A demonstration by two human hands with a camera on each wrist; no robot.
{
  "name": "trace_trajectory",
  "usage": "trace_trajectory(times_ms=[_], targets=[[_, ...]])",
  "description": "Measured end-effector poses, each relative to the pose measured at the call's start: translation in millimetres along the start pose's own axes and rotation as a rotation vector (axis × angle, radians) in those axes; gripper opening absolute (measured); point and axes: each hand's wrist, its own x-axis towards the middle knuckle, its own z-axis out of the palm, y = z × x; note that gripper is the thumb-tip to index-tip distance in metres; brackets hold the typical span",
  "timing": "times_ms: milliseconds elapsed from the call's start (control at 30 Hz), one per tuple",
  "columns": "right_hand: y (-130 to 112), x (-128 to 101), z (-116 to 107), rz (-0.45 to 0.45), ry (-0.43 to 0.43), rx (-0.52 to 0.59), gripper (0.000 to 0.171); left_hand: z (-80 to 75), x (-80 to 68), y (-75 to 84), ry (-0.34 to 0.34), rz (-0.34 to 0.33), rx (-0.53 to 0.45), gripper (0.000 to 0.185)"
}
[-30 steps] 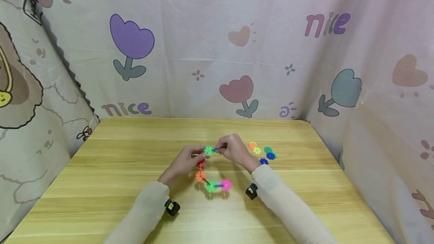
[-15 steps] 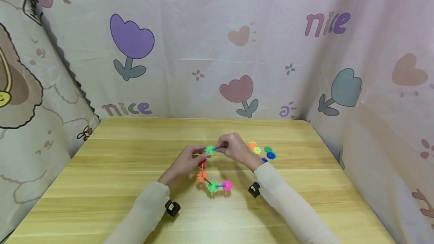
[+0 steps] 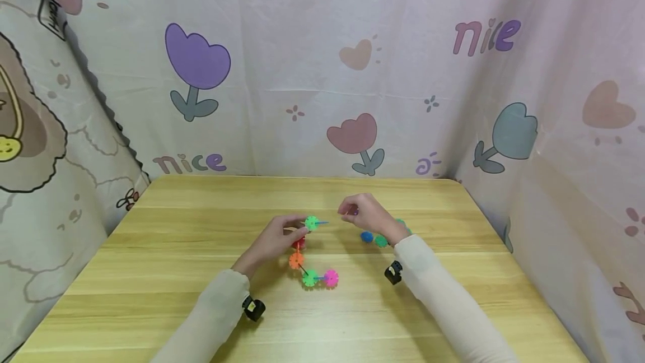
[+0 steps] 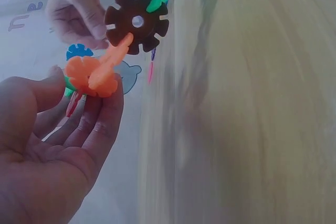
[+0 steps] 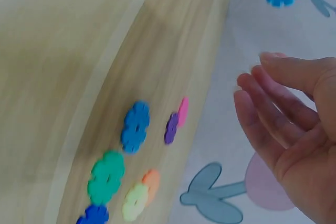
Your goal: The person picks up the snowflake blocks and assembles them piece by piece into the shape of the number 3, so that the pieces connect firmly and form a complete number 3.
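My left hand (image 3: 272, 242) pinches a chain of notched plastic snowflake discs between thumb and fingers. At the chain's far end a green disc (image 3: 312, 223) carries a blue disc (image 3: 323, 222) seen edge-on. Below the fingers the chain runs through a red disc (image 3: 299, 243), an orange disc (image 3: 296, 261) and a green disc (image 3: 310, 278) to a pink disc (image 3: 331, 278). A brown disc (image 4: 137, 22) within it shows in the left wrist view. My right hand (image 3: 370, 214) is apart from the chain; in the right wrist view its fingers are loosely bent with nothing between them.
Loose discs lie on the wooden table (image 3: 201, 223) beneath and beside my right hand: blue (image 5: 135, 127), green (image 5: 106, 178), purple (image 5: 171, 128), pink (image 5: 183, 112), yellow (image 5: 135, 202) and others. A printed curtain (image 3: 272, 43) hangs behind the table.
My right hand has let go of the blue disc on the chain and moved right, over the loose discs. The left hand keeps its hold; the chain's lower end has shifted slightly left.
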Motion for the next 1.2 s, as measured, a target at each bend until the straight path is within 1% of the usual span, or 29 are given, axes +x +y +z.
trace_trajectory(times_ms=[267, 433, 500, 733, 933, 1200], targets=[[17.3, -11.2, -13.1, 0.107, -0.111, -0.022, 0.014, -1.4, -0.7, -2.2, -0.007, 0.007, 0.014, 0.044], [23.4, -19.2, -16.4, 0.202, -0.177, -0.019, 0.018, -1.3, -1.5, -1.3, -0.011, 0.008, 0.015, 0.044], [25.4, -21.4, -16.3, 0.225, -0.198, -0.025, 0.02, -1.6, -1.6, -1.5, -0.011, 0.009, 0.022, 0.044], [31.5, -26.1, -13.5, 0.248, -0.244, -0.037, 0.026, -2.2, -1.6, -2.3, -0.011, 0.012, 0.038, 0.043], [35.4, -26.7, -10.7, 0.256, -0.272, -0.03, 0.023, -1.8, -2.2, -1.7, -0.008, 0.005, 0.043, 0.043], [36.2, -26.5, -8.6, 0.25, -0.284, -0.01, 0.019, -1.9, -1.8, -2.2, -0.003, 0.001, 0.048, 0.042]])
